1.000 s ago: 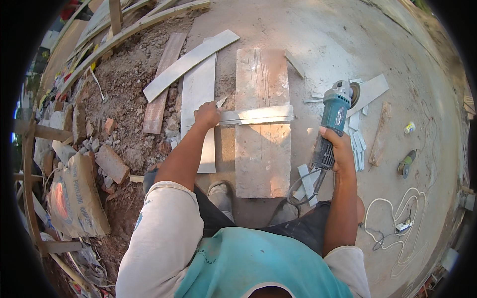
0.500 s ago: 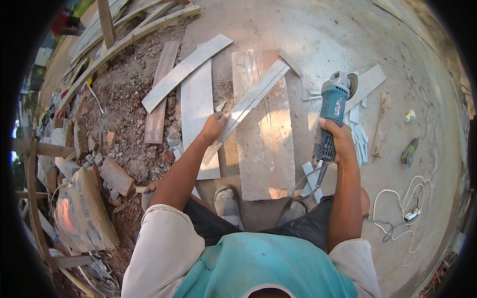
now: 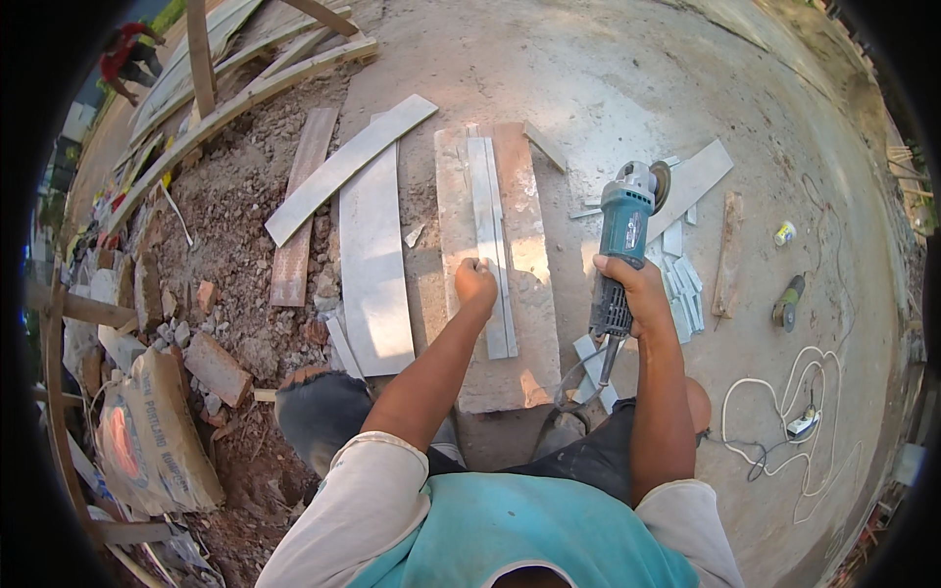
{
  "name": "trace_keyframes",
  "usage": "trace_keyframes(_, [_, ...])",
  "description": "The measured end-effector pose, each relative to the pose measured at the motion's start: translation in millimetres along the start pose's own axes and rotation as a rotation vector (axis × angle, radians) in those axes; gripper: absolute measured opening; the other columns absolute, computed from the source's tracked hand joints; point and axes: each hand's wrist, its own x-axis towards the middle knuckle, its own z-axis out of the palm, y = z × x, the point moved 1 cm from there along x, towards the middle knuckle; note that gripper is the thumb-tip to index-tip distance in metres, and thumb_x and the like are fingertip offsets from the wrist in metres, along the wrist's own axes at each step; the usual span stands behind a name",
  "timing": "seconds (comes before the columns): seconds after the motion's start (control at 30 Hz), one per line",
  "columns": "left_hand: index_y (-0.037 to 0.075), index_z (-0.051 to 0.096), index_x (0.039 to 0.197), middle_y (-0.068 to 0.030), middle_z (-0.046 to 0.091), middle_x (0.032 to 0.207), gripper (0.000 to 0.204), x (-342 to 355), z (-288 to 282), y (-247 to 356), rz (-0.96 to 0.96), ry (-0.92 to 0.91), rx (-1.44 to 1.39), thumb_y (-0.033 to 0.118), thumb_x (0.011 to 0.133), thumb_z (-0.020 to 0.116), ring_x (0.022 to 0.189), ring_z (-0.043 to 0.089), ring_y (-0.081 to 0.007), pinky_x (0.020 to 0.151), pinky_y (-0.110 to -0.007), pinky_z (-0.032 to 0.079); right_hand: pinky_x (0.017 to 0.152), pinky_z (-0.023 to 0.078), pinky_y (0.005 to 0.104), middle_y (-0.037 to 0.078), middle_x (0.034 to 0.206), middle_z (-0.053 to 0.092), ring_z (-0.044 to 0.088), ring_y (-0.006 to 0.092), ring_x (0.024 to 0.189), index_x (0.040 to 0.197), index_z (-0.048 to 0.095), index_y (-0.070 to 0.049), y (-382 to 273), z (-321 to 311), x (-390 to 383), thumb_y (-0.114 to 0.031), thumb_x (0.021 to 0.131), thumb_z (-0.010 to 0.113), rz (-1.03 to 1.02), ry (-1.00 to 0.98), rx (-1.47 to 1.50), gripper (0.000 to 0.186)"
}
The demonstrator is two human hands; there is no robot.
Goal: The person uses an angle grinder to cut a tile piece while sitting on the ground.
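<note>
My left hand (image 3: 476, 284) is closed on the left edge of a long, narrow, pale tile strip (image 3: 487, 220). A line runs lengthwise along the strip, which lies along a worn reddish-brown slab (image 3: 534, 284) in front of my feet. In my right hand (image 3: 639, 292) is a teal and black angle grinder (image 3: 624, 227), gripped round its dark rear body. The grinder's head points away from me, with its round disc (image 3: 661, 184) at the right side. It is held to the right of the slab. Whether the disc is spinning I cannot tell.
Cut tile pieces (image 3: 683, 289) lie right of the slab, near a second grinder (image 3: 787, 304) and a white extension cord (image 3: 730, 392). Left are a wide pale tile (image 3: 375, 274), rubble (image 3: 230, 196), a paper sack (image 3: 157, 431) and timber rails (image 3: 255, 93). Another person (image 3: 125, 59) is far left.
My left hand has moved right and swung the tile strip from a diagonal to nearly in line with the slab. The grinder stays in my right hand. The view has shifted slightly.
</note>
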Motion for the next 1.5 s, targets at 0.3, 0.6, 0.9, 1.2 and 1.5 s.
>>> trace_keyframes(0.3, [0.006,0.036,0.142,-0.0209,0.039,0.139,0.087,-21.7,-31.7,6.9,0.017,0.226,0.537,0.040,0.075,0.081,0.134,0.034,-0.0345,0.109,-0.042,0.027,0.047,0.047,0.0269,0.005,0.070,0.061,0.058,0.0131,0.052,0.088,0.061,-0.002,5.6,11.7,6.4,-0.023,0.076,0.076,-0.061,-0.017,-0.087,0.029])
trace_keyframes(0.6, [-0.010,0.036,0.137,-0.0300,0.048,0.133,0.109,4.3,-38.6,-31.9,-0.151,-0.097,0.096,0.061,0.066,0.079,0.124,0.049,-0.0418,0.104,-0.048,0.039,0.057,0.046,0.0268,0.002,0.076,0.060,0.056,0.0101,0.061,0.089,0.061,-0.004,2.7,58.5,13.1,-0.023,0.074,0.079,-0.070,-0.074,-0.227,0.030])
trace_keyframes(0.9, [-0.005,0.044,0.131,-0.0245,0.052,0.131,0.102,-3.3,-40.0,-25.9,-0.162,-0.060,0.178,0.065,0.066,0.077,0.121,0.052,-0.0402,0.100,-0.048,0.042,0.057,0.047,0.0282,0.004,0.077,0.064,0.059,0.0107,0.063,0.087,0.063,-0.003,16.8,131.5,80.0,-0.018,0.070,0.082,-0.047,-0.175,-0.261,0.029])
trace_keyframes(1.2, [-0.004,0.045,0.132,-0.0230,0.053,0.130,0.099,-1.0,-32.6,-30.0,-0.164,-0.001,0.193,0.060,0.065,0.080,0.120,0.053,-0.0401,0.100,-0.047,0.042,0.067,0.051,0.0326,0.010,0.080,0.067,0.065,0.0194,0.070,0.085,0.066,-0.002,40.7,193.2,158.6,-0.030,0.062,0.085,-0.151,-0.155,-0.395,0.041])
trace_keyframes(1.5, [-0.004,0.045,0.132,-0.0239,0.054,0.128,0.094,-3.1,-32.8,-31.1,-0.144,0.026,0.165,0.051,0.065,0.083,0.119,0.053,-0.0409,0.100,-0.046,0.042,0.069,0.051,0.0337,0.013,0.083,0.069,0.067,0.0221,0.074,0.081,0.068,-0.003,45.2,209.8,180.0,-0.032,0.060,0.085,-0.125,-0.143,-0.415,0.040])
